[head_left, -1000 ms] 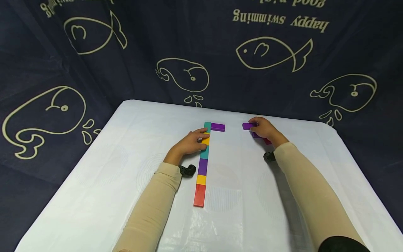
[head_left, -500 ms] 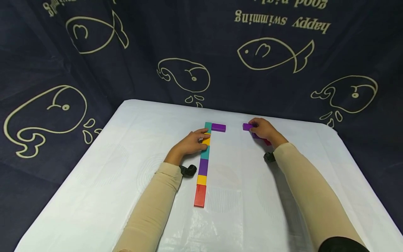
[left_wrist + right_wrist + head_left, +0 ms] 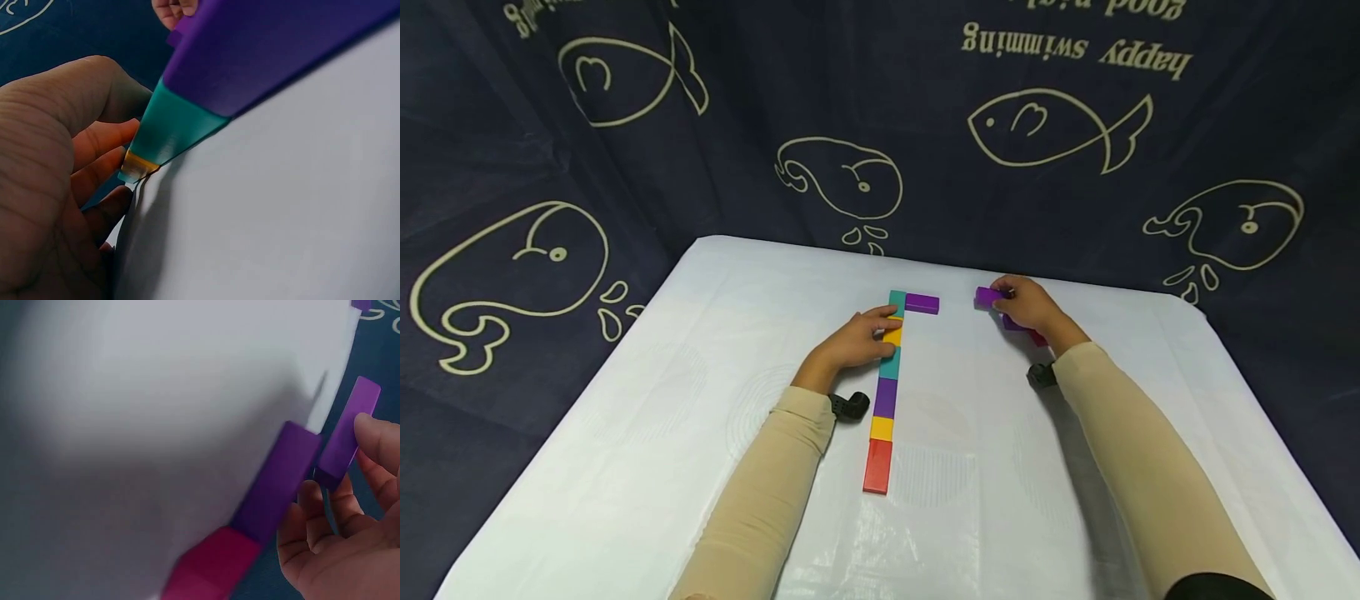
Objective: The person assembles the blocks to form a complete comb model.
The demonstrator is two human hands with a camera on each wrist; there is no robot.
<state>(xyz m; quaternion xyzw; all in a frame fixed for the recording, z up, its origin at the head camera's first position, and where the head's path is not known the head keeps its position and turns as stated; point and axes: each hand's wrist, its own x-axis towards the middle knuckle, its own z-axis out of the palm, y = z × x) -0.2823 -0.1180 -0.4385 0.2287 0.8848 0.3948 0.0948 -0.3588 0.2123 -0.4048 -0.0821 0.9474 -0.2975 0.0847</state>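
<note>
My right hand (image 3: pixel 1032 306) pinches a purple block (image 3: pixel 350 431) between thumb and fingers, at the far right of the table. In the right wrist view, another purple block (image 3: pixel 276 481) lies close by, end to end with a magenta block (image 3: pixel 212 565). The left hand (image 3: pixel 848 343) rests its fingertips along the far part of a row of coloured blocks, around the yellow block (image 3: pixel 892 333) and teal block (image 3: pixel 890 364). Its fingers are only loosely bent beside the row in the left wrist view. A purple block (image 3: pixel 922 303) sits crosswise at the row's far end.
Nearer me, the row continues with a purple block (image 3: pixel 885 398), a small yellow block (image 3: pixel 882 428) and a red block (image 3: pixel 877 467). White sheeting covers the table (image 3: pixel 625 467). A dark curtain (image 3: pixel 722 183) with fish drawings hangs beyond the far edge.
My right hand has raised its purple block slightly and shifted it a little away from the purple and magenta blocks. The left hand stays in place on the row.
</note>
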